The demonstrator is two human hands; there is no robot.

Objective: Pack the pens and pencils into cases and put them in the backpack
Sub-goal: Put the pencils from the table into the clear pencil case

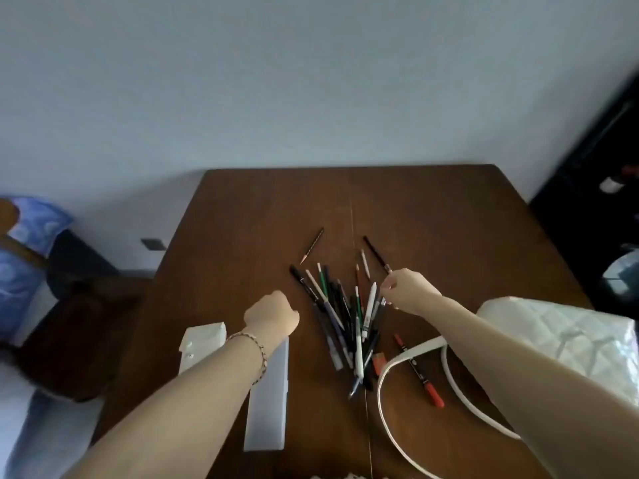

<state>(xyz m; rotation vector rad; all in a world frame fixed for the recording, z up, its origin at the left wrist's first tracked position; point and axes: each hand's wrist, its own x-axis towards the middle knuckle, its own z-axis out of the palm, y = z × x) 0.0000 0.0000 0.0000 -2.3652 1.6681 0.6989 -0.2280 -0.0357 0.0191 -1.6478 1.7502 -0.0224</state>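
Pinching the near end of a dark pencil [376, 253] with the right fingers [388, 284]; exact contact hard to make out against the right hand [409, 292]. Can't tell the grip of the left hand [271, 314]: fingers curled under, hidden behind its back. Held just left of the pile of pens and pencils [345, 316]; resting or hovering, can't tell.

Pile fanned loose on the counter [432, 209], between both hands. Mostly dark barrels, a few white, one green; too blurred to count. Apart from it: a lone pencil [313, 245] further back, a red marker [420, 371] to the right, crossing a white strap [383, 378]. Small orange thing [379, 359] at the pile's edge, can't identify.

Half covered by the left forearm: a long frosted case [266, 420], with a second white piece [202, 342] beside it. Quilted white bag [553, 333] at right, partly behind the right forearm.

Brown wood top, pale wall behind. Bed with blue pillow [31, 219] at left, cut off by the frame. Dark furniture [605, 160] at right, details lost in shadow.
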